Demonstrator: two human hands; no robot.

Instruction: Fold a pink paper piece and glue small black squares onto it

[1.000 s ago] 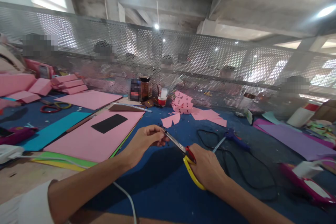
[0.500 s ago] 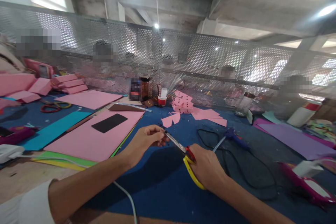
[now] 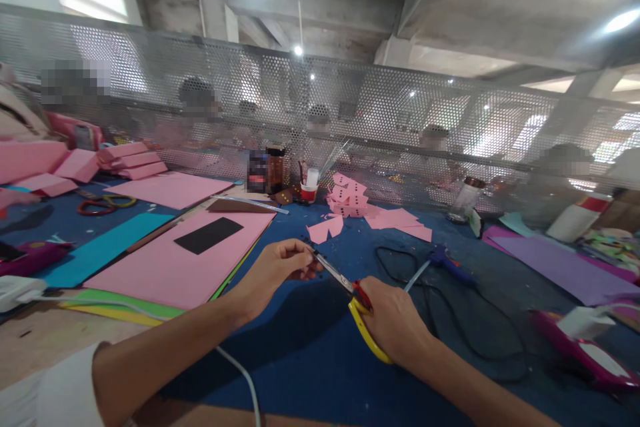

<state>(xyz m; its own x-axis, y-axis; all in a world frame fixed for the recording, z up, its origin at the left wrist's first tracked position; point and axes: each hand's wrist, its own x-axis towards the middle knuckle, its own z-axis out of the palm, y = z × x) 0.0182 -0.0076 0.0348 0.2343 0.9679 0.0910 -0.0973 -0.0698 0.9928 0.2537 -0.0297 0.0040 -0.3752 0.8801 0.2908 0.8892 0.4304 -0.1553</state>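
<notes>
My right hand (image 3: 395,320) is closed around the yellow and red handles of a pair of scissors (image 3: 340,278), whose blades point up and left. At the blade tips, my left hand (image 3: 285,263) pinches a small black piece (image 3: 315,251), probably paper; most of it is hidden by the fingers. Beyond the hands lie cut pink paper pieces (image 3: 326,229), with a pile of pink pieces bearing black dots (image 3: 347,195) behind them. Left of my left hand, a black paper strip (image 3: 209,235) rests on a large pink sheet (image 3: 175,273).
A blue glue gun (image 3: 450,265) with a black cord lies to the right. Further right are purple sheets (image 3: 555,260) and a magenta device (image 3: 580,353). A red and white cup (image 3: 309,191) stands before the perforated metal screen (image 3: 375,120). Another pair of scissors (image 3: 97,205) lies left.
Both hands stay in nearly the same place. The scissor blades look slightly closer together at the black piece.
</notes>
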